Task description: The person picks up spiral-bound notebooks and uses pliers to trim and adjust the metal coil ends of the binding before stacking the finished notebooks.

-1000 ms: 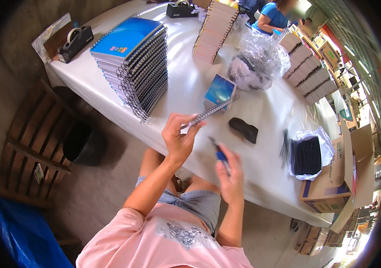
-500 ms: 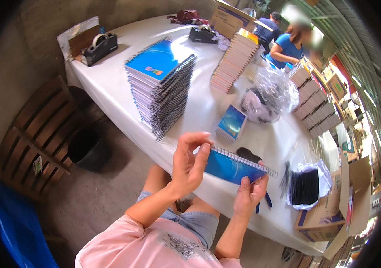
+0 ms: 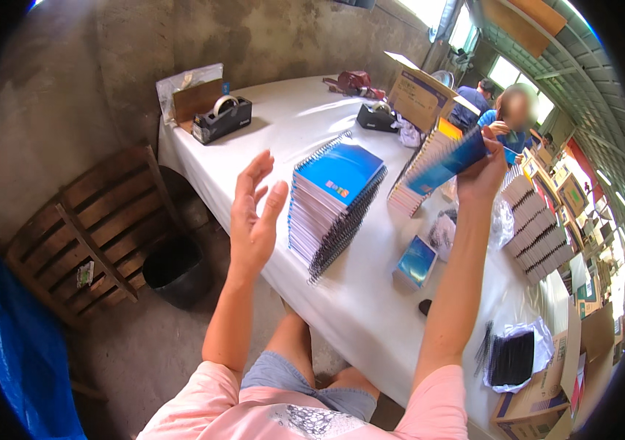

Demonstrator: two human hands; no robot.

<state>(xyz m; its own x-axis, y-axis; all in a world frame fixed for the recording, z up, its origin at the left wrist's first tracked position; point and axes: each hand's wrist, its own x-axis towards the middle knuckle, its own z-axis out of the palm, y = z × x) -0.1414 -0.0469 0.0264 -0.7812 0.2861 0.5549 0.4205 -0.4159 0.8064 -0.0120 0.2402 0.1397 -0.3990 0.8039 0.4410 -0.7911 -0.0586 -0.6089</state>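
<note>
My right hand [image 3: 477, 176] is raised over the table and grips a blue spiral notebook [image 3: 444, 167] by one end; the notebook is tilted and a little blurred. Free of any object, my left hand [image 3: 255, 220] is held up with fingers apart, just left of a tall stack of blue-covered spiral notebooks [image 3: 338, 176]. Behind the held notebook rises another stack of spiral notebooks [image 3: 415, 183] with a yellow and orange top, partly hidden. A small pile of blue cards or covers [image 3: 417, 262] lies left of my right forearm.
Two black tape dispensers [image 3: 222, 119] [image 3: 378, 117] stand toward the back. Black wire spirals [image 3: 512, 359] lie on white wrapping beside an open cardboard box [image 3: 536, 411]. More notebooks [image 3: 536, 227] are stacked at right, near co-workers. A black bucket [image 3: 174, 271] and wooden pallet [image 3: 85, 227] are at left.
My left hand has let go of the notebook and moved left, opening. My right hand has lifted the notebook up and away, toward the far right. The view has shifted too.
</note>
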